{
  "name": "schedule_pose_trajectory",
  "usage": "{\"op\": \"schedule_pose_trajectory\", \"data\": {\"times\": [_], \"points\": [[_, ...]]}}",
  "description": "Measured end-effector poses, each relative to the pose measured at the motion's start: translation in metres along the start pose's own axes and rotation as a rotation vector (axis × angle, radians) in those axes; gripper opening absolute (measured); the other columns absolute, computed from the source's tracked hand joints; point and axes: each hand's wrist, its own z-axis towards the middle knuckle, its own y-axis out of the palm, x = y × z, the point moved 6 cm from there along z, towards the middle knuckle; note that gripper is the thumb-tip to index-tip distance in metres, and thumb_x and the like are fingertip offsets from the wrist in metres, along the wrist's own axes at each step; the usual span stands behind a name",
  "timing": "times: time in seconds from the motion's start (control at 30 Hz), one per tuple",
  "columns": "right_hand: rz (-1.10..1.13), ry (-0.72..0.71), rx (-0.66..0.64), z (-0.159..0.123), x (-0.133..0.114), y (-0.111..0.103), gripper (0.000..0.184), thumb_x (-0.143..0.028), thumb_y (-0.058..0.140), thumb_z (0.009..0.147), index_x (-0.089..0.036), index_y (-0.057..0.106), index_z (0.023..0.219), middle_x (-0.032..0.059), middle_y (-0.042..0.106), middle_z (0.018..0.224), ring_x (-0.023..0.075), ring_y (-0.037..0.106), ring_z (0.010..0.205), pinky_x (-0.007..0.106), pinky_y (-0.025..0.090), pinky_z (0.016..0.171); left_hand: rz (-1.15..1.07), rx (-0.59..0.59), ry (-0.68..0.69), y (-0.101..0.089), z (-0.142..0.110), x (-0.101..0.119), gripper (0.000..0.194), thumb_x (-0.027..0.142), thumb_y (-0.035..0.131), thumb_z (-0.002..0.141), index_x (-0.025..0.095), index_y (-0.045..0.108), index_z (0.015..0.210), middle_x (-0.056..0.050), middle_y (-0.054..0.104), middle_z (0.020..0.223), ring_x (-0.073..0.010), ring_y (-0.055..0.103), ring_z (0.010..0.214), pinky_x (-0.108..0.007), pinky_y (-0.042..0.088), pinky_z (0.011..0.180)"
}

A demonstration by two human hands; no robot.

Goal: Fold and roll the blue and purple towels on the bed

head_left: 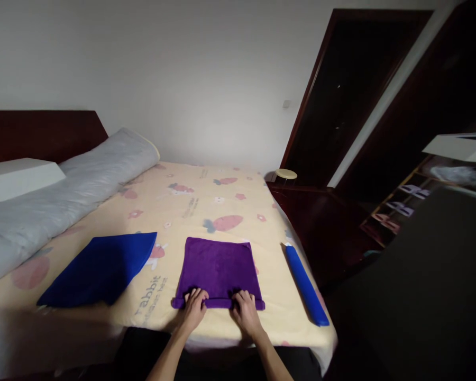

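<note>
A purple towel lies on the bed in front of me, its near edge rolled into a thin tube. My left hand has its fingers curled over the left part of that roll. Over the right part, the fingers of my right hand bend round the roll in the same way. To the right lies a blue towel rolled into a long tube, close to the bed's side. A flat blue towel is spread out at the left, touched by neither hand.
The bed has a cream sheet printed with carrots and rabbits. A grey rolled bedding bundle and a white box are at the left by the dark headboard. A round stool and a shoe rack stand beyond the right side.
</note>
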Motion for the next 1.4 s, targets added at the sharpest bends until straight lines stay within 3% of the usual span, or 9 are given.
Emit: {"op": "schedule_pose_trajectory", "data": {"times": [0.23,0.43,0.57,0.77,0.97,1.07,1.23,1.33,1.4], "points": [[-0.006,0.04,-0.074,0.004,0.012,0.008,0.03,-0.019,0.047,0.078,-0.021,0.061,0.105,0.0069,0.061,0.106,0.0251,0.053,0.101,0.042,0.037,0.093,0.028,-0.039,-0.016,0.001,0.001,-0.008,0.031,0.008,0.042,0.078,0.026,0.061,0.092,0.0,0.065,0.099,-0.0174,0.055,0.103,-0.034,0.038,0.092],[-0.049,0.069,0.003,-0.01,0.038,0.004,0.045,-0.045,0.043,0.092,-0.024,0.054,0.131,0.0122,0.046,0.143,0.0308,0.044,0.126,0.047,0.037,0.1,0.176,0.002,-0.089,0.0,-0.009,-0.022,0.046,0.02,0.037,0.089,0.03,0.051,0.132,-0.007,0.048,0.145,-0.0242,0.04,0.133,-0.05,0.031,0.107],[-0.08,0.026,0.029,-0.012,0.021,0.004,0.045,-0.03,0.043,0.09,-0.023,0.052,0.134,0.0109,0.045,0.145,0.0294,0.04,0.131,0.048,0.033,0.104,0.261,-0.001,-0.068,0.01,-0.007,-0.01,0.053,0.013,0.031,0.089,0.029,0.048,0.137,-0.008,0.043,0.15,-0.0248,0.034,0.138,-0.05,0.029,0.109],[0.014,-0.049,-0.081,0.003,-0.014,0.019,0.044,-0.008,0.043,0.076,-0.023,0.065,0.112,0.0067,0.064,0.118,0.0216,0.057,0.106,0.035,0.041,0.096,0.167,-0.183,0.059,0.029,0.007,0.023,0.053,0.007,0.027,0.087,0.03,0.06,0.121,-0.004,0.063,0.123,-0.018,0.051,0.122,-0.038,0.035,0.106],[-0.057,0.108,-0.034,-0.016,0.043,0.012,0.05,-0.033,0.038,0.092,-0.021,0.048,0.14,0.009,0.042,0.15,0.0262,0.04,0.135,0.046,0.034,0.108,0.277,-0.023,-0.09,0.016,-0.008,-0.018,0.062,0.012,0.033,0.084,0.028,0.04,0.143,-0.006,0.039,0.154,-0.0227,0.034,0.141,-0.052,0.027,0.112],[-0.091,0.142,-0.041,-0.022,0.055,0.014,0.055,-0.031,0.04,0.09,-0.018,0.043,0.144,0.0091,0.036,0.153,0.0265,0.033,0.14,0.048,0.03,0.112,0.35,0.059,-0.125,0.015,-0.011,-0.027,0.059,0.017,0.037,0.084,0.025,0.042,0.143,-0.009,0.036,0.155,-0.0267,0.031,0.143,-0.059,0.025,0.112],[-0.053,0.021,-0.036,-0.002,0.009,0.031,0.062,-0.009,0.041,0.076,-0.016,0.053,0.136,0.009,0.043,0.148,0.0234,0.035,0.139,0.045,0.028,0.114,0.301,0.109,0.041,0.043,0.008,0.001,0.059,0.004,0.031,0.082,0.022,0.055,0.132,-0.006,0.049,0.147,-0.019,0.04,0.138,-0.045,0.036,0.113],[0.056,-0.119,-0.135,0.008,-0.022,0.046,0.063,-0.008,0.04,0.074,-0.017,0.055,0.135,0.0083,0.052,0.14,0.0197,0.045,0.133,0.038,0.034,0.111,0.25,0.05,0.154,0.063,0.015,0.015,0.061,0.001,0.029,0.082,0.025,0.056,0.131,0.0,0.06,0.137,-0.0117,0.051,0.129,-0.032,0.044,0.108],[0.067,-0.14,-0.147,0.008,-0.024,0.047,0.06,-0.011,0.04,0.079,-0.017,0.052,0.138,0.008,0.051,0.141,0.0194,0.043,0.134,0.037,0.034,0.112,0.251,0.039,0.19,0.066,0.013,0.013,0.059,0.004,0.03,0.085,0.025,0.051,0.136,0.0,0.058,0.139,-0.0102,0.051,0.128,-0.03,0.045,0.107]]}}
